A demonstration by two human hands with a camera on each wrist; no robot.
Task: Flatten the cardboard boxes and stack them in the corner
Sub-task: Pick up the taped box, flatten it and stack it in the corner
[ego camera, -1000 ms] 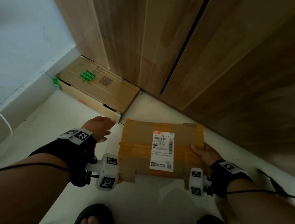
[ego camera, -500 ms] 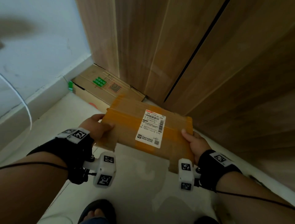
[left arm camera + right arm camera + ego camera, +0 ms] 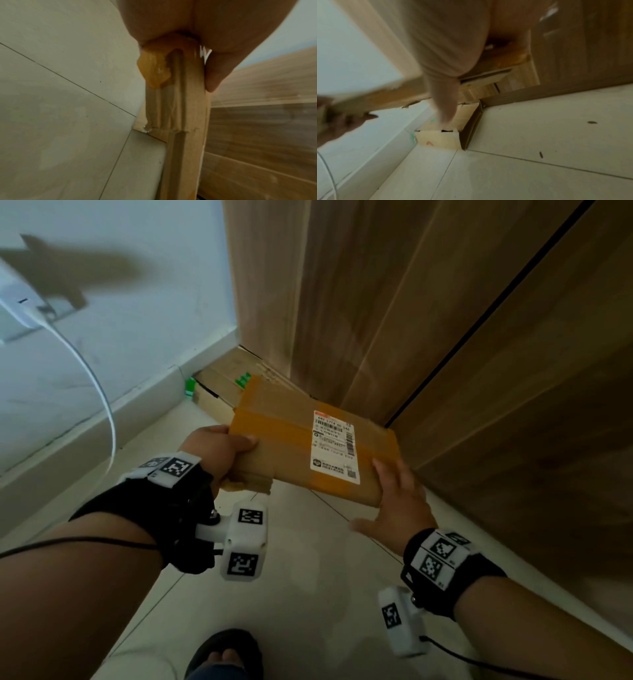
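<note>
a wooden wardrobe (image 3: 462, 337) fills the far right. flat boxes (image 3: 219, 386) lie on the floor in the far left corner. above them hangs a flattened box (image 3: 284, 446); left hand (image 3: 214, 445) pinches its left edge, right hand (image 3: 400, 501) spread at its right corner.

Pale tiled floor (image 3: 308, 594) meets a white wall (image 3: 120, 285) and 2 wood-grain cabinet doors (image 3: 445, 320).

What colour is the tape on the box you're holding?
Orange-yellow tape across the brown flattened box, clearest in the head view.
</note>
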